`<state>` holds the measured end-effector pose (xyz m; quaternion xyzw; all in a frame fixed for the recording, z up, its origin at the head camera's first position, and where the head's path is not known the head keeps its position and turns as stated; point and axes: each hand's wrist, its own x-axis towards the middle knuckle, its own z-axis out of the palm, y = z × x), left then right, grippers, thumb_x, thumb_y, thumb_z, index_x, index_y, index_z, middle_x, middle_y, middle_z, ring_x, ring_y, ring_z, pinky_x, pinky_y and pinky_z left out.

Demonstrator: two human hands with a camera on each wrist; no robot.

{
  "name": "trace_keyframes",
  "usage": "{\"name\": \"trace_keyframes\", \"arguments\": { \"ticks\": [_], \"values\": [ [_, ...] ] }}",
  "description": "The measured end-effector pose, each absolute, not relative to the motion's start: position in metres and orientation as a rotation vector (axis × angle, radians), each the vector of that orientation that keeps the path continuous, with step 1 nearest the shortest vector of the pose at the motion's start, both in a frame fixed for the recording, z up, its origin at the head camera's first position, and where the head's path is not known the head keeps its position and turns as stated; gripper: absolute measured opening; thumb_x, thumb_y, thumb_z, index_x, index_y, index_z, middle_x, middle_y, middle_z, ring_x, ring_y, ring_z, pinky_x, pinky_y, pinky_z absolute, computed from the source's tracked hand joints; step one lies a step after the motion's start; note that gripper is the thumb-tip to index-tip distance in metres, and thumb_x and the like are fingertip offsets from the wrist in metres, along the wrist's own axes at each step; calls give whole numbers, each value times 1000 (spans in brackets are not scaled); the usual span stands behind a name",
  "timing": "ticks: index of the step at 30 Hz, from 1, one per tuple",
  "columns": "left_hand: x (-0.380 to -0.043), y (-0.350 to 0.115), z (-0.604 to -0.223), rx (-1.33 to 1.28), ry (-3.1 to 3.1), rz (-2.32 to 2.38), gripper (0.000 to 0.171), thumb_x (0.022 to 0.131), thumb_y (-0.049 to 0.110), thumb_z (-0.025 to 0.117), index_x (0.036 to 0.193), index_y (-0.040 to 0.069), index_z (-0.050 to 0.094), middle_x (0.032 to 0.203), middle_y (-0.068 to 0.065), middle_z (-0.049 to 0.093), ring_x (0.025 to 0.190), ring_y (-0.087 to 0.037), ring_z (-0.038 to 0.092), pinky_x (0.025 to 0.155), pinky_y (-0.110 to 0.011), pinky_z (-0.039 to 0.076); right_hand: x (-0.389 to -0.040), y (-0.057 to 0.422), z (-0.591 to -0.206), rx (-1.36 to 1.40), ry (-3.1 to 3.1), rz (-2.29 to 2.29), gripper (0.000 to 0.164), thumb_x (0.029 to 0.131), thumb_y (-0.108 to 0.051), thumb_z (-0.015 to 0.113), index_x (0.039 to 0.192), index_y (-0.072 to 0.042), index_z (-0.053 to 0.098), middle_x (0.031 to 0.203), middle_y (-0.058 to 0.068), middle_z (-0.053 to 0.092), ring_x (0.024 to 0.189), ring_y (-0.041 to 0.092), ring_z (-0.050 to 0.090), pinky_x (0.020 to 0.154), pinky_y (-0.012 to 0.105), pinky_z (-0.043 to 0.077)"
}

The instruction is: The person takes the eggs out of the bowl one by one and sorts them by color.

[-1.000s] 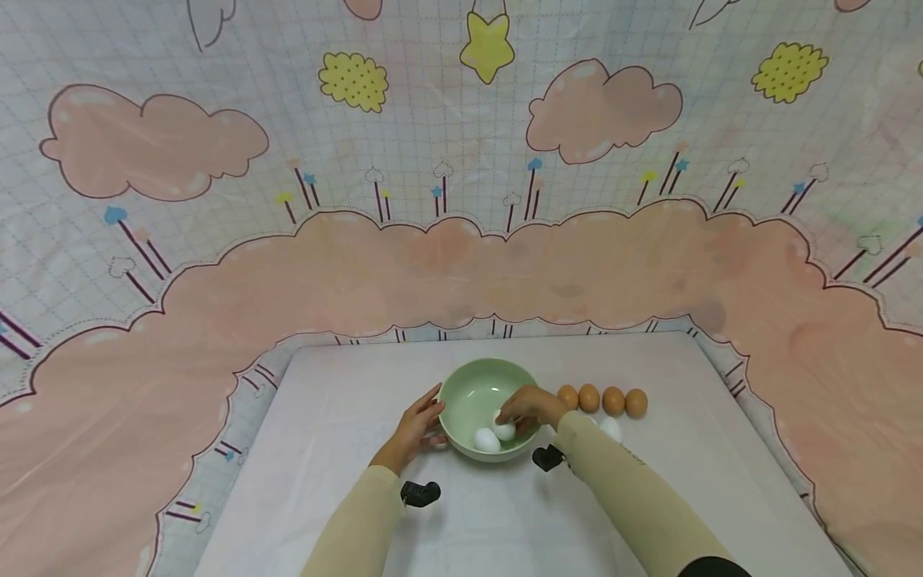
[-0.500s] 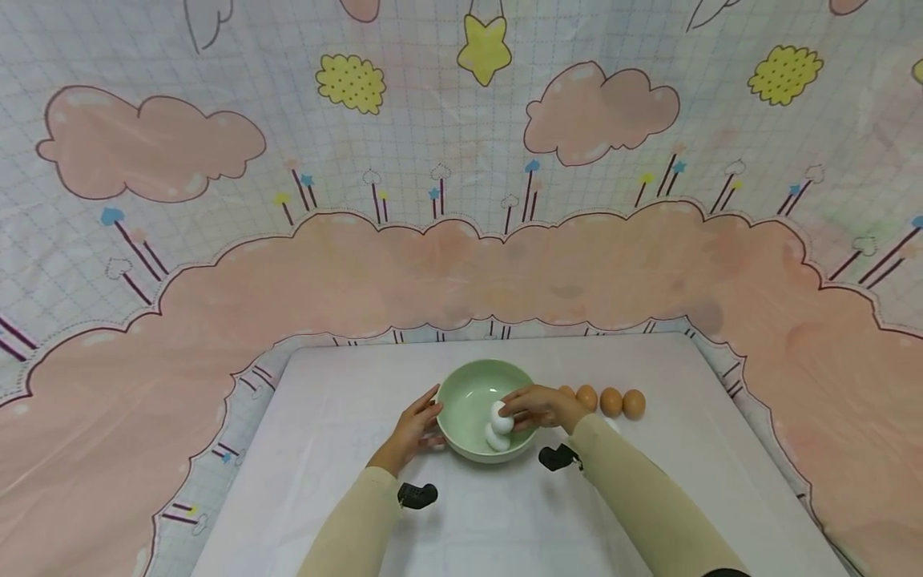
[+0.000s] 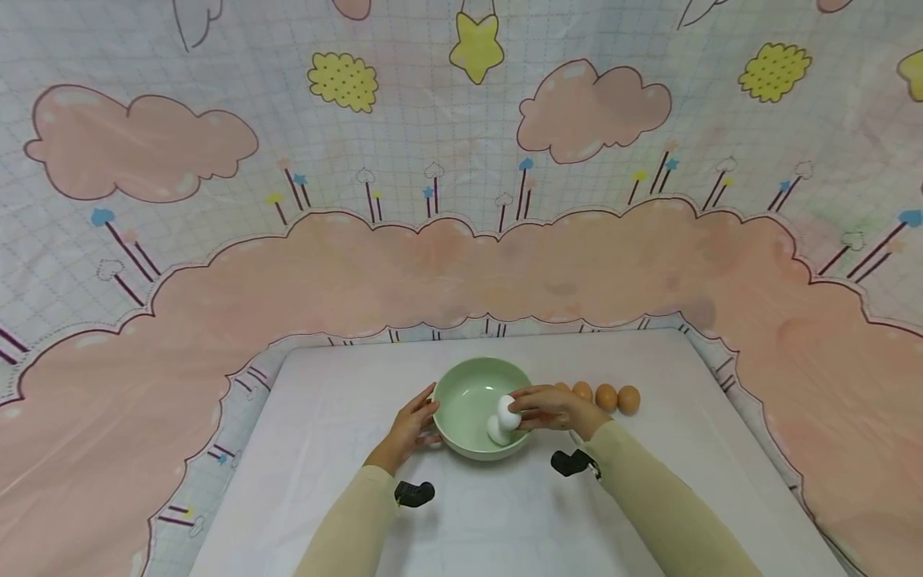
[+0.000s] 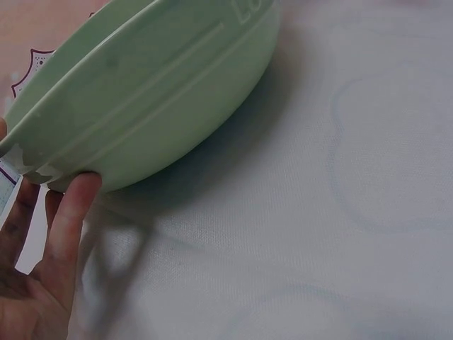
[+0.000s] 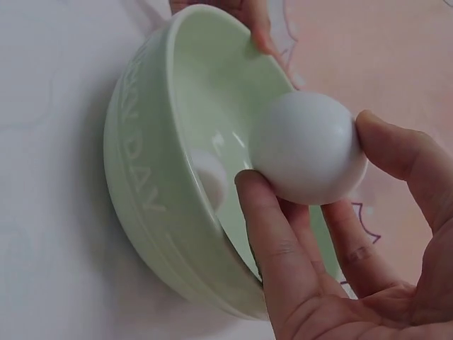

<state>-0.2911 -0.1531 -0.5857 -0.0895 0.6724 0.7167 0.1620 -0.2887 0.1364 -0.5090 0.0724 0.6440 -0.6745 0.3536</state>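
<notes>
A light green bowl (image 3: 463,390) stands on the table, and my left hand (image 3: 408,427) holds its left side. In the left wrist view, fingertips (image 4: 86,185) press the bowl's outer wall near the rim; in the right wrist view, a finger of that hand laps over the rim. With thumb and fingers, my right hand (image 3: 554,409) pinches a white egg (image 5: 308,147) over the bowl's right side. Another white egg (image 3: 496,432) lies inside the bowl, low on the right. Raised lettering marks the bowl's outside (image 5: 138,152).
Several brown eggs (image 3: 606,397) stand in a row right of the bowl, partly behind my right hand. Something white, mostly hidden, shows beneath the right wrist. A white cloth covers the table (image 3: 490,521); a patterned pink backdrop (image 3: 461,272) rises behind it.
Holding a white egg, my right hand has lifted it from the bowl's lower part and shifted right. The other white egg has rolled right inside the bowl. My left hand stays at the bowl.
</notes>
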Motion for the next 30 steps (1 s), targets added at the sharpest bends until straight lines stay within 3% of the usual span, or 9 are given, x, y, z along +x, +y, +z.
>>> {"name": "trace_keyframes", "arguments": {
  "ticks": [3, 9, 15, 20, 23, 26, 30],
  "values": [
    [-291, -153, -586, -260, 1924, 2043, 54, 101, 26, 58, 152, 23, 40, 159, -20, 27, 134, -46, 43, 83, -53, 58, -286, 141, -508, 196, 1647, -1786, 53, 94, 1, 60, 143, 8, 41, 113, 14, 58, 95, 22, 63, 81, 30, 60],
    [-289, -153, -585, -253, 1929, 2035, 54, 101, 26, 57, 152, 23, 39, 159, -20, 27, 135, -46, 42, 84, -53, 58, -278, 159, -502, 173, 1787, -1740, 50, 91, -9, 68, 137, 2, 53, 127, 12, 57, 99, 23, 67, 97, 36, 54],
    [-291, -152, -586, -257, 1923, 2036, 55, 101, 26, 57, 153, 24, 39, 158, -19, 30, 135, -45, 43, 84, -53, 58, -282, 169, -503, 122, 1675, -1835, 52, 96, 2, 56, 143, 13, 38, 116, 13, 57, 97, 21, 63, 96, 39, 54],
    [-291, -152, -582, -272, 1922, 2033, 54, 101, 25, 56, 152, 25, 39, 159, -18, 28, 135, -44, 42, 86, -54, 57, -282, 181, -505, 129, 1705, -1855, 49, 94, 2, 58, 139, 13, 43, 110, 11, 60, 94, 20, 64, 90, 36, 57],
    [-290, -152, -581, -265, 1921, 2039, 54, 102, 24, 56, 152, 24, 39, 160, -19, 25, 135, -45, 42, 87, -56, 56, -281, 189, -504, 129, 1719, -1824, 42, 95, -1, 59, 134, 9, 49, 115, 12, 56, 96, 20, 62, 89, 34, 58],
    [-290, -151, -582, -270, 1917, 2043, 53, 102, 23, 56, 152, 23, 39, 160, -19, 25, 134, -45, 43, 86, -56, 56, -278, 199, -503, 131, 1708, -1810, 38, 95, -2, 59, 129, 8, 46, 125, 14, 43, 100, 22, 60, 92, 34, 57],
    [-290, -151, -582, -274, 1921, 2043, 53, 102, 24, 56, 152, 23, 39, 160, -20, 26, 132, -44, 45, 85, -55, 57, -274, 211, -503, 194, 1685, -1833, 49, 94, -2, 60, 136, 9, 38, 131, 14, 35, 102, 24, 59, 95, 36, 55]
  ]
}}
